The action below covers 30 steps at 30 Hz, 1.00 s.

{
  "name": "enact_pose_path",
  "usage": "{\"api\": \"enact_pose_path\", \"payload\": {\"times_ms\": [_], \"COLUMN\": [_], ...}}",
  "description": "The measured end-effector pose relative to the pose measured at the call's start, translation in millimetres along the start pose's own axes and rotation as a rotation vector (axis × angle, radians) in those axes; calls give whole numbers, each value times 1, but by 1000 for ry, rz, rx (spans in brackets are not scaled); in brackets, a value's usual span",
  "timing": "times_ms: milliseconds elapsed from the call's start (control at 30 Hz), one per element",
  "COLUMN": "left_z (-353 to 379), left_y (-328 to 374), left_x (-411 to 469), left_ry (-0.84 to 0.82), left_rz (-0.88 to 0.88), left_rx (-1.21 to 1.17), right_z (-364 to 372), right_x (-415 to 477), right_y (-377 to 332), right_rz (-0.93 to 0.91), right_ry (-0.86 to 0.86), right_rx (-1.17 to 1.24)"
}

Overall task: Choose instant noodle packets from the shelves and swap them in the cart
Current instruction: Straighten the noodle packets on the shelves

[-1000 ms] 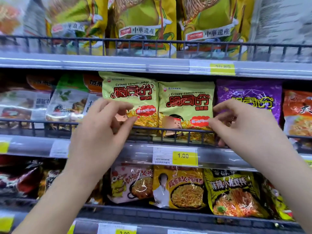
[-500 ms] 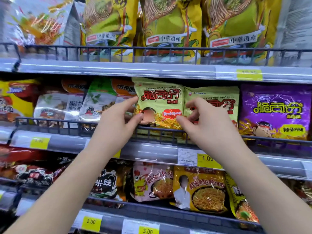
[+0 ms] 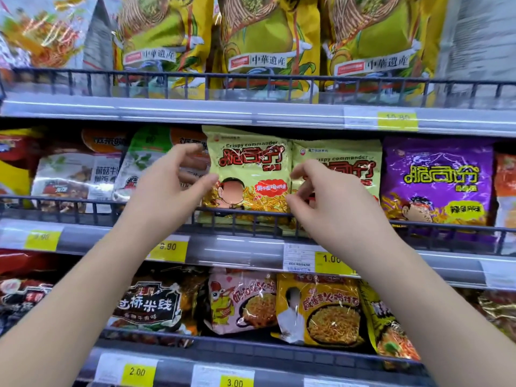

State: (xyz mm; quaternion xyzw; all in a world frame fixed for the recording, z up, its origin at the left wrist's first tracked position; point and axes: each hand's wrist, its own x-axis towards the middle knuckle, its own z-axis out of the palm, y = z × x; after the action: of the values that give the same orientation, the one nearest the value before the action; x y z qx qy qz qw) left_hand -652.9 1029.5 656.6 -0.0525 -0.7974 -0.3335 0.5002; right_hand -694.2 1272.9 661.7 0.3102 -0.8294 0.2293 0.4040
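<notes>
A light-green "Crispy commander" noodle packet point(image 3: 251, 174) stands on the middle shelf behind a dark wire rail point(image 3: 251, 216). My left hand point(image 3: 167, 194) reaches to its left edge; the thumb tip touches that edge and the straight fingers lie near its top left corner. My right hand point(image 3: 332, 205) is at its right edge, fingers loosely curled in front of a second identical green packet point(image 3: 349, 160), thumb against the first packet's lower right. Neither hand plainly grips anything. No cart is in view.
A purple packet point(image 3: 438, 180) stands to the right, mixed packets point(image 3: 75, 177) to the left. Tall yellow noodle bags point(image 3: 268, 37) fill the top shelf. The lower shelf holds pink point(image 3: 240, 303), yellow point(image 3: 321, 311) and black point(image 3: 148, 303) packets. Yellow price tags point(image 3: 332, 259) line the shelf edges.
My right hand has moved left from the purple packet's side to the first green packet's right edge. Both hands now frame that one packet. The view has shifted left and closer.
</notes>
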Motion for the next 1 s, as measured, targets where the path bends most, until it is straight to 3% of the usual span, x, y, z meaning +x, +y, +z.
{"api": "enact_pose_path", "payload": {"times_ms": [200,533,667,900,1000], "left_z": [8,0,-4,-7,-7], "left_y": [1,-1,-2,-6,-8], "left_x": [-1,4,6,6,7], "left_ry": [-70,-239,-240,-236,-239], "left_rz": [40,27,-4,-51,-56], "left_rx": [-13,-43,7,-20,-25], "right_z": [9,5,1,-1,4], "right_x": [-5,41,58,66,65], "right_y": [3,4,6,6,8], "right_rz": [-218,-126,15,167,228], "right_ry": [75,39,124,119,224], "right_rx": [-222,-343,-137,184,284]}}
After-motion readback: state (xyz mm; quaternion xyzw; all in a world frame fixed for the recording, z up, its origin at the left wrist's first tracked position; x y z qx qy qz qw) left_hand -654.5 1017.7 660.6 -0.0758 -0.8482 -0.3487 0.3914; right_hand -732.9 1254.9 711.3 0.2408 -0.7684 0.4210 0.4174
